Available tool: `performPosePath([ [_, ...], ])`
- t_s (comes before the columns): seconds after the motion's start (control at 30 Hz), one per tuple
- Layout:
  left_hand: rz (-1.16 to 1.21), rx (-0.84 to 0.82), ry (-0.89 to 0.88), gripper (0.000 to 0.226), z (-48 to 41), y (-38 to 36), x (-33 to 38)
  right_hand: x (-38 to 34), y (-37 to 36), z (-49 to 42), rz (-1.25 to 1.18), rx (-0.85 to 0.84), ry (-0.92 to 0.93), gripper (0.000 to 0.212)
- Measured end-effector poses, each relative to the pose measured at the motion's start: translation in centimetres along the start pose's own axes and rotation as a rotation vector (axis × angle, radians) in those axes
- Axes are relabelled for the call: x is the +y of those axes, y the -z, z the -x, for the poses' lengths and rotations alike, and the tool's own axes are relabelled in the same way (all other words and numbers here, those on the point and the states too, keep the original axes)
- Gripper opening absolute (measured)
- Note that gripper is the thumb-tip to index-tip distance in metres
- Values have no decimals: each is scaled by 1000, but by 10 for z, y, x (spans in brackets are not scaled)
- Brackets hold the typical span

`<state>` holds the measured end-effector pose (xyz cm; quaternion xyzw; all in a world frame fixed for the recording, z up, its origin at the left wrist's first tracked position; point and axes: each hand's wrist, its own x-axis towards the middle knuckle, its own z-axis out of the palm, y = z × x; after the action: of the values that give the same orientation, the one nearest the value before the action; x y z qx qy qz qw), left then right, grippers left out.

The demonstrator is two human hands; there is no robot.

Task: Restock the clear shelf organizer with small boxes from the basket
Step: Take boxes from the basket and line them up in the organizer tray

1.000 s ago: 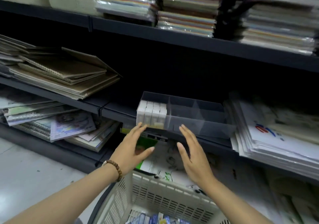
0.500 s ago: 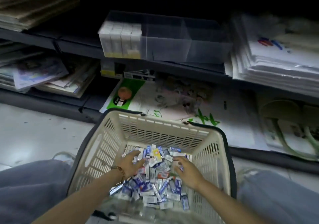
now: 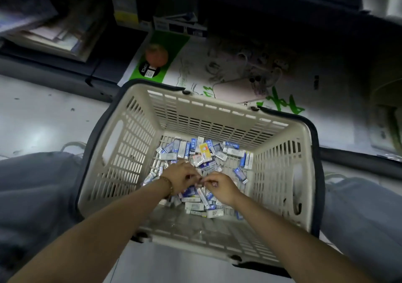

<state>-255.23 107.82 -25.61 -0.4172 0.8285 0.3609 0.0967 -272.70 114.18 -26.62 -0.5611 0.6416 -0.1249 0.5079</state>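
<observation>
The print on the small boxes is too small to read. Most are white and blue, and one towards the far side is yellow and orange. They lie in a loose heap on the bottom of the cream slatted basket, which stands on the pale floor. The left hand and right hand are down in the heap with curled fingertips meeting. I cannot tell whether either holds a box. Beyond the basket, a green card carries a round black label with a square code.
</observation>
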Motion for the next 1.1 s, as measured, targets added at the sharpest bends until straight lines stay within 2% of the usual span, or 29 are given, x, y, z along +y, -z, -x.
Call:
performPosePath([
  [0.1,-321,-180,-53,44,2,-7,-10,19,8,4,366,-95,-16,33],
  [0.2,-505,-151,103,52,8,1,-32,48,34,16,597,-165,-129,46],
  [0.27,-475,-108,272,55,13,9,-47,48,42,18,567,-30,-175,45],
  [0.33,-320,-15,354,56,20,16,-56,33,35,11,423,198,-65,38],
  [0.37,-300,46,294,54,22,16,-56,22,29,7,341,237,3,35],
  [0.43,-325,76,64,50,23,15,-52,3,12,5,259,107,128,35],
  [0.5,-427,-95,-139,49,24,8,-44,0,-5,7,415,-126,248,35],
  [0.57,-622,-306,-231,50,25,-3,-38,9,-3,9,649,-260,318,36],
  [0.6,-689,-352,-232,51,26,-6,-39,15,4,10,736,-283,326,37],
  [0.67,-762,-326,-154,52,26,-3,-46,24,19,14,802,-245,316,38],
  [0.7,-787,-302,-83,54,27,1,-50,29,28,18,755,-180,260,37],
  [0.77,-811,-279,59,58,29,13,-61,33,49,21,573,33,-4,29],
  [0.8,-786,-269,107,60,31,19,-65,35,59,21,581,119,-107,28],
  [0.83,-727,-248,129,61,33,22,-67,37,65,20,670,157,-130,30],
  [0.87,-648,-226,124,61,36,24,-65,36,68,19,725,170,-102,31],
  [0.93,-475,-181,39,58,38,21,-54,25,60,16,598,130,15,28],
  [0.97,-387,-157,-8,54,37,18,-45,17,51,17,482,47,27,26],
  [1.03,-209,-147,-18,42,30,17,-20,10,30,18,281,-214,-97,26],
  [1.1,-7,-202,38,36,19,13,3,13,12,20,323,-418,-234,33],
])
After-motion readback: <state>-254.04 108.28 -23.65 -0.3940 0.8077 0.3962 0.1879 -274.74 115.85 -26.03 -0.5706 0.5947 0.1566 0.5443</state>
